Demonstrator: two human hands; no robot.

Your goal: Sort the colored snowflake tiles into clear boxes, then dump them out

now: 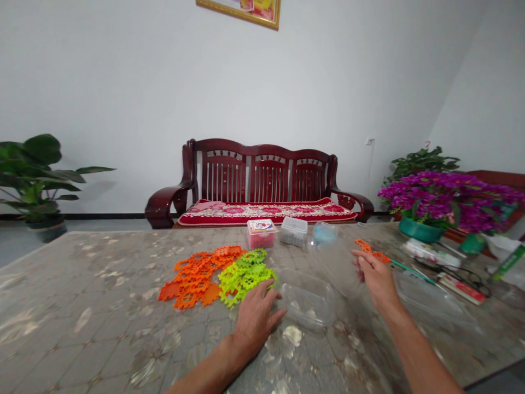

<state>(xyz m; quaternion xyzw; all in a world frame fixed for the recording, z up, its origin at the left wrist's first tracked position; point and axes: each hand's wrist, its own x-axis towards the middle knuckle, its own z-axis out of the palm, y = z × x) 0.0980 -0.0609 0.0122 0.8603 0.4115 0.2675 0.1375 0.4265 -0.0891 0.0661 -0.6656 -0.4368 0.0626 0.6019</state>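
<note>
My left hand [260, 307] rests with its fingers apart between a pile of yellow-green plastic interlocking pieces [241, 276] and a clear plastic container [307, 301]. Its fingertips are close to the container's left rim; whether they touch it, I cannot tell. My right hand [376, 278] pinches the right edge of a clear plastic lid [334, 265], which is tilted above the table just behind the container. To the left of the green pieces lies a pile of orange interlocking pieces [194, 279]. A few orange pieces [371, 250] lie beyond my right hand.
Behind the container stand a pink-filled box [261, 234], a box with grey contents [293, 232] and a small blue-filled box [325, 232]. At right are another clear plastic piece [435, 301], glasses [463, 276], a red-and-white box [461, 288] and a purple flower pot [422, 230].
</note>
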